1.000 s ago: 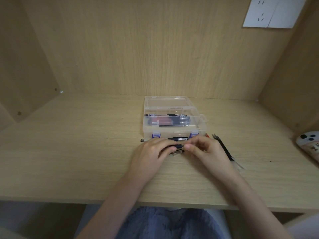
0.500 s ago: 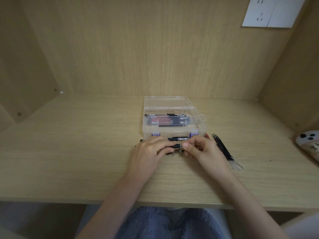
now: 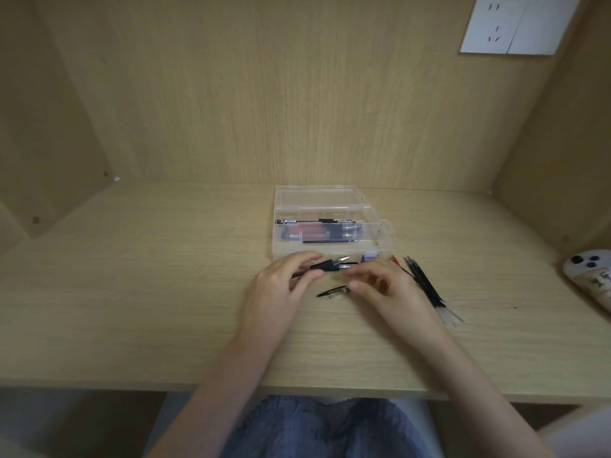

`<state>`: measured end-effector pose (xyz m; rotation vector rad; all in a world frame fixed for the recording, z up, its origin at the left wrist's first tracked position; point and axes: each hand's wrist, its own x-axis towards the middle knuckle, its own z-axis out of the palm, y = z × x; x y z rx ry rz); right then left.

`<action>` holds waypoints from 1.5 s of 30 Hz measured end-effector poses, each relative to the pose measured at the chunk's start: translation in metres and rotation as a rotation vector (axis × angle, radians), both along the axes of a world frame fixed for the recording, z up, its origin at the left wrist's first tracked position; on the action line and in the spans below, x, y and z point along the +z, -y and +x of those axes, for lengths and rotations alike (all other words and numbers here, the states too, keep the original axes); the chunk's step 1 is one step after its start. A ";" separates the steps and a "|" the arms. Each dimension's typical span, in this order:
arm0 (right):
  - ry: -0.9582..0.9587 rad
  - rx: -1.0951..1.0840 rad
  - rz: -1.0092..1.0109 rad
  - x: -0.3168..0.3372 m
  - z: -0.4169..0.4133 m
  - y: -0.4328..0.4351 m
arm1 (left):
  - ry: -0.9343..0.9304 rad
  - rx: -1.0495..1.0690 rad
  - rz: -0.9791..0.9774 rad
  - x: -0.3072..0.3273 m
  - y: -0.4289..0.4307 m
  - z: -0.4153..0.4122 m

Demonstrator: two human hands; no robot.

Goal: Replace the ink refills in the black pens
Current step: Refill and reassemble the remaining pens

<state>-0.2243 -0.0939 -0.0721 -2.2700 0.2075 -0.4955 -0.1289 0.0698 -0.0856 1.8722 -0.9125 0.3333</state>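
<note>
Near the middle of the pale wooden desk point(image 3: 132, 309), just in front of a clear plastic storage box point(image 3: 317, 197), a seated person takes apart a black pen with a rubber grip point(image 3: 325, 266). The left hand point(image 3: 281, 289) pinches the barrel between thumb and curled fingers, tip pointing right. The right hand point(image 3: 393, 292) meets that tip with bent fingers; whether they clamp it cannot be told. A small black pen cap point(image 3: 332, 292) lies on the desk below. This looks like the unscrewing stage; next would come drawing out the spent refill and taking one from the bundle of black refills point(image 3: 425, 285) toward the right edge.
</note>
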 end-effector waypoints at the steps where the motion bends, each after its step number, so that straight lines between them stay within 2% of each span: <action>1: -0.025 0.022 -0.098 -0.003 0.001 0.000 | -0.041 0.006 -0.017 0.000 0.000 0.000; 4: -0.058 0.085 -0.248 -0.013 0.008 -0.002 | -0.044 0.017 0.000 -0.001 0.000 0.001; 8: -0.030 0.094 -0.258 -0.014 0.011 -0.004 | 0.008 0.042 0.027 -0.002 0.000 0.001; 11: -0.007 0.031 -0.200 -0.011 0.006 0.001 | 0.027 0.051 0.035 -0.002 -0.001 0.001; 15: 0.052 -0.033 0.033 -0.003 -0.001 0.017 | 0.041 0.026 0.061 -0.001 -0.001 0.000; 19: 0.115 -0.042 0.106 0.003 -0.003 0.022 | 0.039 0.003 0.063 -0.001 -0.001 0.000; 30: 0.131 0.055 0.071 0.005 0.002 0.002 | 0.067 -0.049 0.105 -0.004 0.000 0.001; 45: 0.159 -0.014 0.127 -0.011 0.000 0.000 | -0.045 -0.108 0.161 -0.004 0.009 -0.004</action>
